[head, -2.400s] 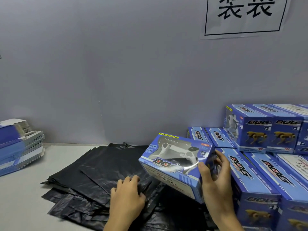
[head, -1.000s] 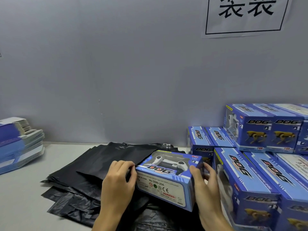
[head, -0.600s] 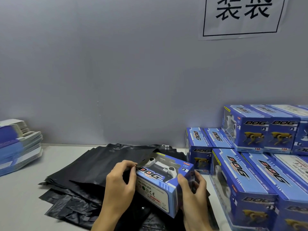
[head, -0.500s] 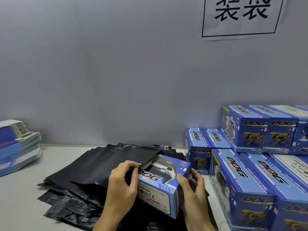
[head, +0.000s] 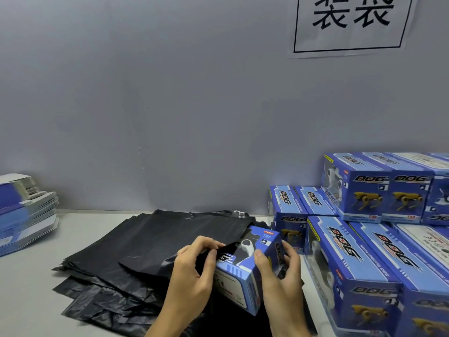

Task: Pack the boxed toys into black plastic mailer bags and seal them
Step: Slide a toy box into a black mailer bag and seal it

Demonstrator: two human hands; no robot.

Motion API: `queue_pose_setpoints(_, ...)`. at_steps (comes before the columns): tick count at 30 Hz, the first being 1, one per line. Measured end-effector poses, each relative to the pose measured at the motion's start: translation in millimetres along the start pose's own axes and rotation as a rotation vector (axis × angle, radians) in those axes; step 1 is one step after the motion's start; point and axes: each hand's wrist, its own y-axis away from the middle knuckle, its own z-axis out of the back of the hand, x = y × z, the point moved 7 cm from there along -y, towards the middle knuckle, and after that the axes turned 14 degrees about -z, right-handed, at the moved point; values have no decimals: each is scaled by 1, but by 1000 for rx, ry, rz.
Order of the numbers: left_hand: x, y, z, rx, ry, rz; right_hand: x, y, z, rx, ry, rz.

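Observation:
A blue boxed toy [head: 245, 276] with a white robot dog behind its window sits low in the middle, its left end inside the mouth of a black mailer bag [head: 170, 242]. My left hand [head: 194, 271] pinches the bag's upper edge over the box's top left corner. My right hand [head: 279, 276] grips the box's right end, thumb on top and fingers behind. The bag lies on top of a fanned pile of several black mailer bags [head: 102, 283] on the table.
Stacked blue toy boxes [head: 359, 259] fill the right side, two layers high at the back [head: 379, 188]. A stack of flat blue-and-white cartons [head: 24, 215] lies at the left edge. The grey table top [head: 26, 293] shows at the left, with a wall behind.
The box came down from the air to the bag pile and turned end-on. My left hand lifted the bag's edge, and the box's left end has slid further into the bag.

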Motion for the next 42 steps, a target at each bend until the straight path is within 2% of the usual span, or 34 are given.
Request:
queue_pose_setpoints(2, -3, 0, 0, -21, 0, -11, -3, -3, 3, -22, -6, 3)
queue_pose_setpoints(5, -6, 0, 9, -140, -77, -38, -7, -5, 7, -61, -43, 14)
queue_pose_setpoints(7, 0, 4, 19, -265, -164, 40, -8, -4, 8, -76, -89, 13)
queue_pose_setpoints(9, 13, 12, 32, -434, -210, 260, -8, -3, 9, -79, -131, 1)
queue_pose_setpoints(11, 37, 27, 37, -569, -123, 582, -8, -2, 10, -87, -136, 0)
queue_pose_setpoints(13, 54, 40, 30, -640, 120, 856, -8, -2, 11, -94, -135, 7)
queue_pose_setpoints(16, 59, 43, 9, -654, 521, 1009, -6, -2, 8, -66, -122, 21)
queue_pose_setpoints(19, 57, 41, -6, -580, 702, 1038, -5, -1, 4, -6, -85, 51)
queue_pose_setpoints(22, 55, 35, -8, -544, 800, 996, -5, 3, -3, 100, -37, 67)
queue_pose_setpoints(25, 60, 36, -5, -583, 852, 1009, -5, 5, -16, 266, -29, 39)
queue_pose_setpoints(28, 65, 35, 3, -628, 871, 985, -6, 3, -20, 345, -14, -46)
queue_pose_setpoints(32, 68, 32, 9, -623, 873, 949, -6, -3, -17, 354, -12, -96)
queue_pose_setpoints(42, 48, 30, -20, -365, 948, 951, 4, 4, -13, 200, -32, 97)
